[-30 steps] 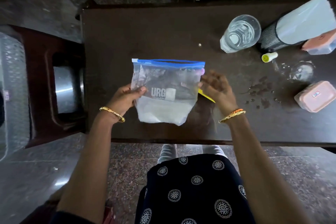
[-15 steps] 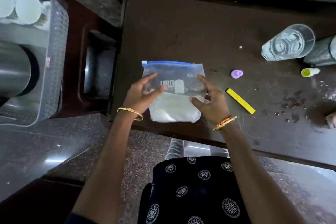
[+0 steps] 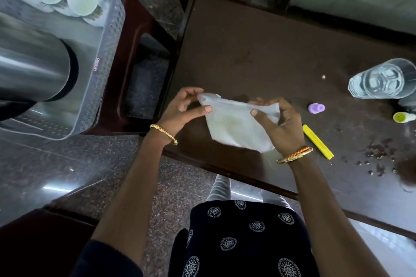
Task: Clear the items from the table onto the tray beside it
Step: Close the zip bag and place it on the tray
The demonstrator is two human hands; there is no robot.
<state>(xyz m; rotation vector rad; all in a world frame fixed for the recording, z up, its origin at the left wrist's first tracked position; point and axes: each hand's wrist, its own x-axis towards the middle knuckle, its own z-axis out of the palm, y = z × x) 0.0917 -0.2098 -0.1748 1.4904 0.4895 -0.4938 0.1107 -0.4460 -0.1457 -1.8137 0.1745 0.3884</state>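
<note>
While both hands hold it above the near edge of the dark counter [image 3: 258, 47], the plastic bag [image 3: 236, 126] hangs between them: the left hand [image 3: 182, 110] pinches its left corner, the right hand [image 3: 279, 126] grips its right side. Off left sits the grey tray [image 3: 105, 56].

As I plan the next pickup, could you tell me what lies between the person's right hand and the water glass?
In the head view, a small purple cap lies on the table between the right hand and the water glass.
</note>
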